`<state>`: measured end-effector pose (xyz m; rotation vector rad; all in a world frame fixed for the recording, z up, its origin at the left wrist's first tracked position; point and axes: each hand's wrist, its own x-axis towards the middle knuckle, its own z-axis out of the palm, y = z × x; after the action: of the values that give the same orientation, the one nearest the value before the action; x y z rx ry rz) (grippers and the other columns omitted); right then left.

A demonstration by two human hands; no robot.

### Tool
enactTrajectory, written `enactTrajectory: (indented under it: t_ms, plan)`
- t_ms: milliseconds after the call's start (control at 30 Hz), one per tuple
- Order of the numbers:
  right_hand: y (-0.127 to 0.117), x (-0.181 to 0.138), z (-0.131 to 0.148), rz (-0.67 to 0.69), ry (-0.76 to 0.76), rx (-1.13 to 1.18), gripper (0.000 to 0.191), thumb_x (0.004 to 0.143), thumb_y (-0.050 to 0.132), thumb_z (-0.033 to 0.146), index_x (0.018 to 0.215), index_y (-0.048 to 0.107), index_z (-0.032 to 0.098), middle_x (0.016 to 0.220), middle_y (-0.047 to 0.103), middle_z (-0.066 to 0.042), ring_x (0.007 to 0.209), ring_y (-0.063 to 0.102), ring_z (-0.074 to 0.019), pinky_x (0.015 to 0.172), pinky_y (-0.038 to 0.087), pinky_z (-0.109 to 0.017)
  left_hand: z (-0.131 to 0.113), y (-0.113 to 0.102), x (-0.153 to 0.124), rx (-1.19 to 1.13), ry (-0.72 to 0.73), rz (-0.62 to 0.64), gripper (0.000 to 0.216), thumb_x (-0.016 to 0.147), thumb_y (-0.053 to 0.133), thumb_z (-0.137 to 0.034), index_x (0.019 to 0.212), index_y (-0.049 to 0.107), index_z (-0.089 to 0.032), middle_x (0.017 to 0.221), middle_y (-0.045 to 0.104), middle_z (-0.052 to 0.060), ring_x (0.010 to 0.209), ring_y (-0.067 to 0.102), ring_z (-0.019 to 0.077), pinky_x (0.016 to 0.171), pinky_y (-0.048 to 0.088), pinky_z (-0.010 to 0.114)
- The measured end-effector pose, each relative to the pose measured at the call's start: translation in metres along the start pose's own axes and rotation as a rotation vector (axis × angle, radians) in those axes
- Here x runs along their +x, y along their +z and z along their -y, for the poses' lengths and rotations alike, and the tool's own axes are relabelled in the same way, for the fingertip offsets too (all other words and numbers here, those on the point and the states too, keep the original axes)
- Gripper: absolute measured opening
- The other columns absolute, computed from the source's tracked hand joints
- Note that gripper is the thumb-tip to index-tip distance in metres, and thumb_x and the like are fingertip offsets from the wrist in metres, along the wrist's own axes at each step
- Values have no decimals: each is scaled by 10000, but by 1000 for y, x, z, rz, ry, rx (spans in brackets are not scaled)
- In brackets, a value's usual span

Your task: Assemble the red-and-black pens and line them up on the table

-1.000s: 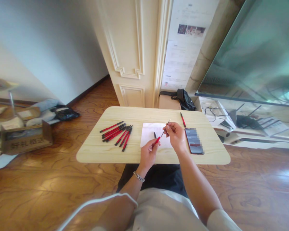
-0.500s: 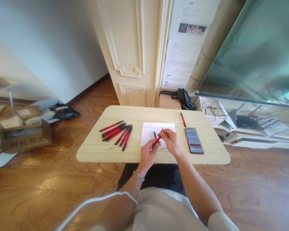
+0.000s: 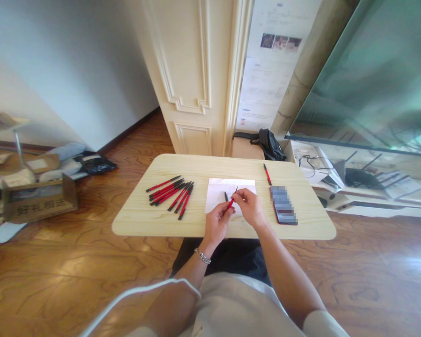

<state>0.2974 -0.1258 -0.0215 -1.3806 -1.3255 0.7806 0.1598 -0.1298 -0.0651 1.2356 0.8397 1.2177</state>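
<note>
Above the white paper point(image 3: 214, 192), a red pen point(image 3: 230, 203) is held between my two hands. My left hand point(image 3: 217, 222) is closed round its lower red barrel. With fingers pinched, my right hand point(image 3: 250, 206) grips it near the upper end, where a thin dark tip points up and away. A small black piece, perhaps a pen cap point(image 3: 226, 196), lies on the paper just beyond the left fingers. Several red and black pens point(image 3: 168, 191) lie in a loose fan to the left of the paper. One more pen point(image 3: 267, 174) lies at the back right.
A phone point(image 3: 283, 206) with a blurred screen lies right of the paper on the pale wooden table point(image 3: 136, 220). Behind the table are a door panel point(image 3: 192, 135) and a black bag point(image 3: 269, 145). A cardboard box point(image 3: 38, 201) stands on the floor at left.
Both hands keep their hold on the red pen, with only a slight shift of the fingers of the right hand. Nothing else on the table has moved.
</note>
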Motion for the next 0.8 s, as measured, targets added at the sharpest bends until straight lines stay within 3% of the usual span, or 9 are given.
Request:
enactTrajectory:
  t_ms: [133, 233, 367, 800]
  plan:
    - [-8, 15, -10, 65, 18, 42, 298, 851, 516, 423, 954, 649, 177, 853, 693, -53, 715, 609, -151, 635, 468, -263, -1, 0, 1, 20, 22, -34, 348, 823, 624, -399, 1061, 620, -145, 911, 708, 95, 792, 692, 190, 770, 543, 329]
    - [-6, 31, -20, 2, 31, -197, 222, 822, 554, 338, 930, 678, 188, 869, 706, -53, 740, 619, -157, 693, 467, -279, 0, 0, 2, 34, 35, -82, 353, 827, 617, -405, 1064, 614, -143, 902, 705, 94, 778, 691, 186, 748, 540, 316]
    - [6, 45, -25, 142, 41, -560, 149, 789, 586, 263, 838, 718, 214, 848, 721, -54, 799, 644, -186, 745, 446, -282, 2, -2, 3, 15, 39, -94, 358, 826, 618, -408, 1071, 610, -147, 911, 704, 94, 792, 689, 185, 765, 537, 318]
    - [20, 57, -5, 308, 197, -1066, 247, 807, 532, 254, 961, 696, 151, 942, 691, -173, 882, 652, -273, 727, 461, -327, -1, -2, 4, -1, 42, -116, 370, 820, 627, -410, 1064, 615, -132, 934, 707, 103, 785, 686, 180, 754, 540, 306]
